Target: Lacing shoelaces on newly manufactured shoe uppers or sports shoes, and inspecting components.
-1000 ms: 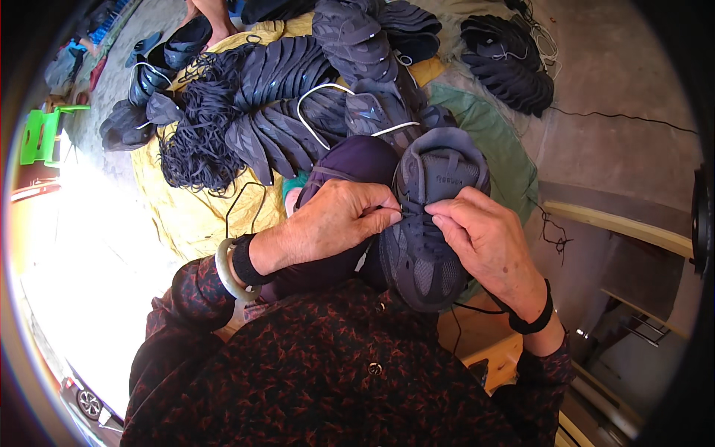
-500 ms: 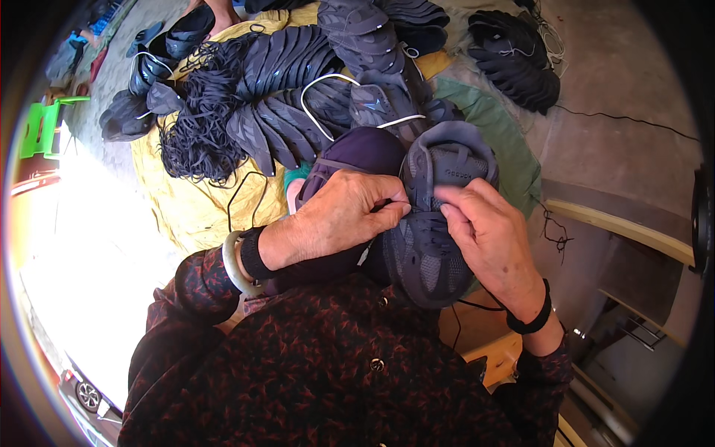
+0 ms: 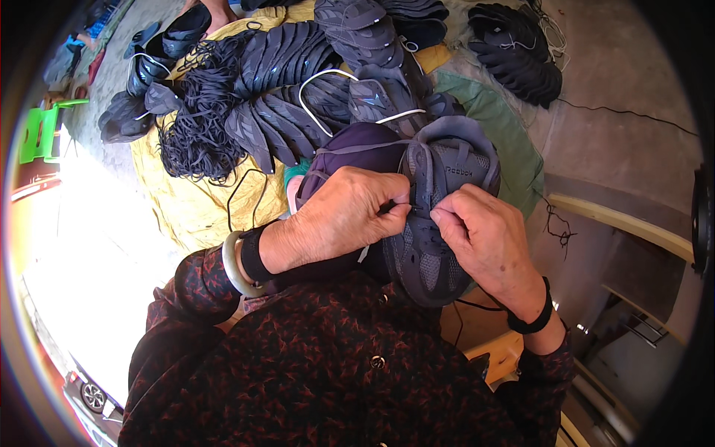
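Note:
A dark grey shoe upper rests on my lap, tongue pointing away from me. My left hand pinches a black lace at the eyelets on its left side. My right hand pinches the lace on the right side of the eyelet row. Both hands press against the shoe. A dark purple cloth lies just behind my left hand.
A yellow sheet on the floor carries rows of dark shoe uppers and a tangle of black laces. More uppers lie on the concrete at the far right. A green cloth and a green stool are nearby.
My hands have closed in on the eyelet row, fingertips now nearly meeting. The shoe sits slightly further left under them.

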The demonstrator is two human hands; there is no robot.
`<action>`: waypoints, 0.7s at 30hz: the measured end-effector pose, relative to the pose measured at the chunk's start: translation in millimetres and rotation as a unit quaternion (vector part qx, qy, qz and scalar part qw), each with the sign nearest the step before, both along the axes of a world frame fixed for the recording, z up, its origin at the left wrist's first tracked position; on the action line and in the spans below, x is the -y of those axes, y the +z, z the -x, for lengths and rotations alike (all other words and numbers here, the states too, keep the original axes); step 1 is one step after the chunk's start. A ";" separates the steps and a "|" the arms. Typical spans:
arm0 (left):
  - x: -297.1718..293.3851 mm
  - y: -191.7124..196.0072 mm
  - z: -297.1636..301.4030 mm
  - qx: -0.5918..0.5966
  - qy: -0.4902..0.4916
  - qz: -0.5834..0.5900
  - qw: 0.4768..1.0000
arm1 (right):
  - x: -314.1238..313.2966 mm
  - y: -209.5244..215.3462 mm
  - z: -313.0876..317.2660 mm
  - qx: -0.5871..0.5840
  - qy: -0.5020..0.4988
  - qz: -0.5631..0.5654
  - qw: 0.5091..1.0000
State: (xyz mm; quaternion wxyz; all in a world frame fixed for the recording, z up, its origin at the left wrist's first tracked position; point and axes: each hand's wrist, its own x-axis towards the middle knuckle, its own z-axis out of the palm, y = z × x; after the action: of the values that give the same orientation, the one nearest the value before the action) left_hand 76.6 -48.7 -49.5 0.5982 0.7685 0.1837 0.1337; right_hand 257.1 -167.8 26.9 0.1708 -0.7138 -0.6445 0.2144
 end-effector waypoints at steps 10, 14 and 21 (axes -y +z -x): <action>-0.4 7.3 -12.0 0.041 -0.019 -0.125 0.991 | -5.8 -3.0 -1.8 -0.034 -0.050 0.040 0.997; 0.8 8.0 -16.3 0.032 -0.023 -0.155 0.987 | -5.3 -5.4 -1.4 -0.040 -0.054 0.043 0.997; -6.7 5.2 -6.1 -0.079 -0.067 -0.100 0.990 | -3.0 -6.6 3.1 -0.028 -0.025 0.026 0.999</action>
State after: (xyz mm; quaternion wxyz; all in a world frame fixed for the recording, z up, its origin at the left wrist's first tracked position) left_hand 82.8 -41.9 -44.3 0.5095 0.8432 0.1643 0.0501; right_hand 254.1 -164.8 20.3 0.1755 -0.7276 -0.6158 0.2462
